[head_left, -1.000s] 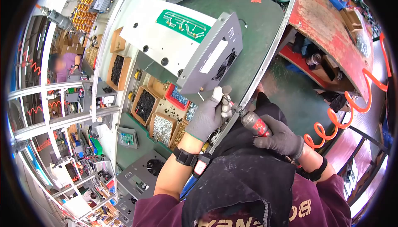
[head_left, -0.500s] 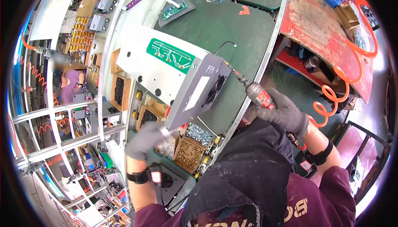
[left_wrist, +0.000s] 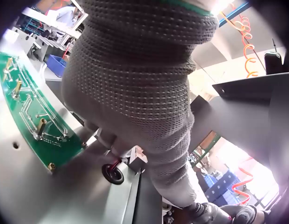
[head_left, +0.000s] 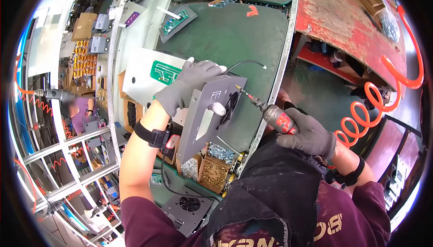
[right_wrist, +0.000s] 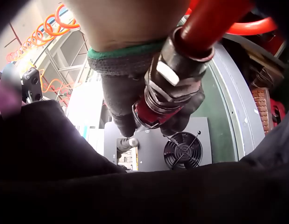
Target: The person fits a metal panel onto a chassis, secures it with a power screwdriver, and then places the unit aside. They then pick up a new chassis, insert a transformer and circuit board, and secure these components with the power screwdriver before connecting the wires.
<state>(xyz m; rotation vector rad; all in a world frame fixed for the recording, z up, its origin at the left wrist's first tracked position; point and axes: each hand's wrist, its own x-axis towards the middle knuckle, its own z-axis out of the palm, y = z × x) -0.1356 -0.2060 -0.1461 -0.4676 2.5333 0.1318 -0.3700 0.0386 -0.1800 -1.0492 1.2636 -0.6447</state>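
Observation:
In the head view my left hand (head_left: 191, 82) reaches between a white case (head_left: 140, 78) and a tilted grey fan panel (head_left: 191, 132). It holds the panel, with a pale fingertip showing through the rectangular opening. The left wrist view shows this hand (left_wrist: 130, 88) beside a green circuit board (left_wrist: 35, 114). My right hand (head_left: 313, 134) grips a red-and-grey power screwdriver (head_left: 280, 120), its brass-coloured tip near the panel's upper right edge; whether they touch I cannot tell. In the right wrist view, the fan (right_wrist: 183, 151) lies beyond the driver (right_wrist: 170, 84).
Bins of silver screws (head_left: 189, 168) and brass parts (head_left: 213, 175) stand below the panel. Another fan panel (head_left: 187, 208) lies at lower left. A black cable (head_left: 246, 62) arches behind the panel. An orange coiled hose (head_left: 361, 116) hangs at right; a red worn table (head_left: 349, 21) stands upper right.
My left hand has moved from the lower left up to the panel's top and back side. The panel now stands tilted away from the case. The driver has shifted slightly down and left.

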